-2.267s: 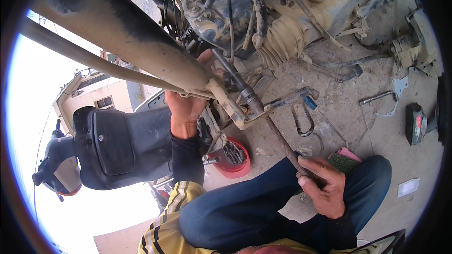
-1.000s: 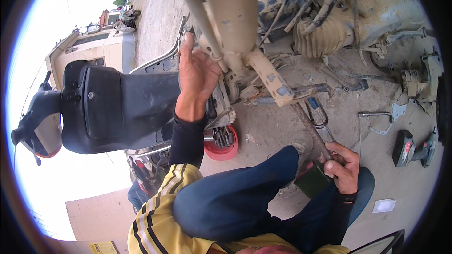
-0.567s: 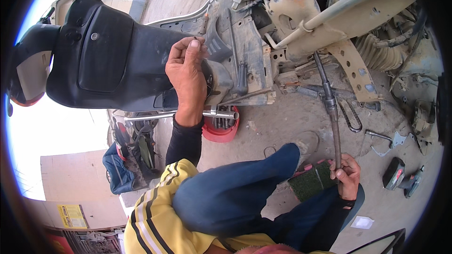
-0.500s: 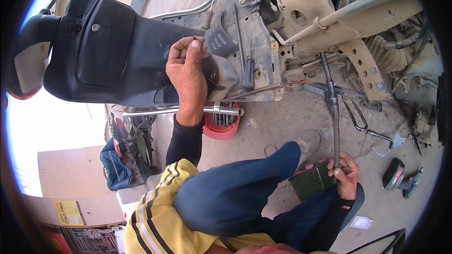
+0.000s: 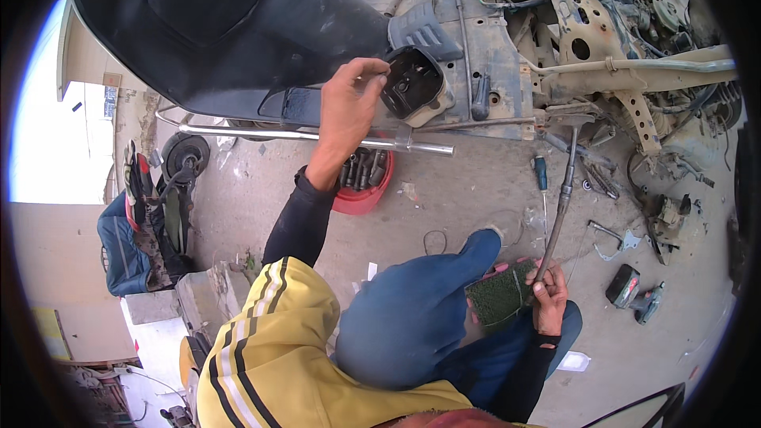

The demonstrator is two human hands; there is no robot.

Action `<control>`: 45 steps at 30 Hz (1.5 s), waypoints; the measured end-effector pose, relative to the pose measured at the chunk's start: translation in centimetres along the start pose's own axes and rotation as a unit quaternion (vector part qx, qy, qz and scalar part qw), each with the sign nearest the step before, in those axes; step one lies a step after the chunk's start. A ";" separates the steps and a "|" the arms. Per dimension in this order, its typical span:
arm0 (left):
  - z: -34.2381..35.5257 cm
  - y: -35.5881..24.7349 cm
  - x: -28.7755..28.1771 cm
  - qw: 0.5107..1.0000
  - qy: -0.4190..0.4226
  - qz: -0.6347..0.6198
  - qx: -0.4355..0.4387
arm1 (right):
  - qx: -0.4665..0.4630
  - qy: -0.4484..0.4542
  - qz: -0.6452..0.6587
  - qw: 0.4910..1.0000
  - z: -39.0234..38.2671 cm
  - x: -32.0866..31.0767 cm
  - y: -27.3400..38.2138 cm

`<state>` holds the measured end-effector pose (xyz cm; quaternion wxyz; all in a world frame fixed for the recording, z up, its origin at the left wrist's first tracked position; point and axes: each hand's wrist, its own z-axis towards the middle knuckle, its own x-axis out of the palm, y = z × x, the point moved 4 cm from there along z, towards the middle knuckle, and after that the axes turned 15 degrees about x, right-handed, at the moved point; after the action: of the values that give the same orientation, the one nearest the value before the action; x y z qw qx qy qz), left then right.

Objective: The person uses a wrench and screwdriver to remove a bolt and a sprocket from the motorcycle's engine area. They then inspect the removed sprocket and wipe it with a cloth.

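Observation:
My left hand [image 5: 346, 108] reaches up to the stripped scooter frame [image 5: 507, 40] and pinches the rim of a black box-shaped housing [image 5: 412, 82] beside the black seat [image 5: 214, 16]. My right hand [image 5: 548, 301] rests low by my knee, closed around the lower end of a long metal rod tool [image 5: 561, 206] that leans up toward the frame. A green scrub pad [image 5: 501, 295] lies against my blue trouser leg, touching that hand.
A red bowl of sockets [image 5: 363, 182] sits on the concrete under a chrome rail [image 5: 317, 136]. A blue-handled screwdriver [image 5: 541, 174], loose wrenches [image 5: 606, 234] and a cordless drill [image 5: 634, 295] lie to the right. A small wheel [image 5: 184, 157] and a blue bag [image 5: 123, 246] are at left.
The view has swung so the seat and frame fill the top. My left hand moved from the frame edge to the black housing. My right hand keeps the rod by my knee.

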<state>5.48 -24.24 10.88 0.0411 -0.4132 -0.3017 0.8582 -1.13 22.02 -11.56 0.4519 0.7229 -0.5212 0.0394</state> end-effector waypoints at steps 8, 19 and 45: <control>2.9 -2.0 2.1 0.985 0.050 0.101 0.133 | 0.016 -0.012 0.082 0.996 -4.3 3.2 -2.7; 5.3 -9.2 5.4 0.983 0.122 -0.116 0.078 | 0.078 -0.086 0.177 0.977 -6.7 0.9 -5.9; 13.4 -6.8 20.3 0.966 0.245 -0.079 0.033 | -0.116 -0.358 -0.454 0.808 13.5 -3.8 2.8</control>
<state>-18.85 -18.67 7.13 0.1951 -0.5843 -0.2859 0.7341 -10.69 15.24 -19.76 0.2801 0.7821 -0.2592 -0.4927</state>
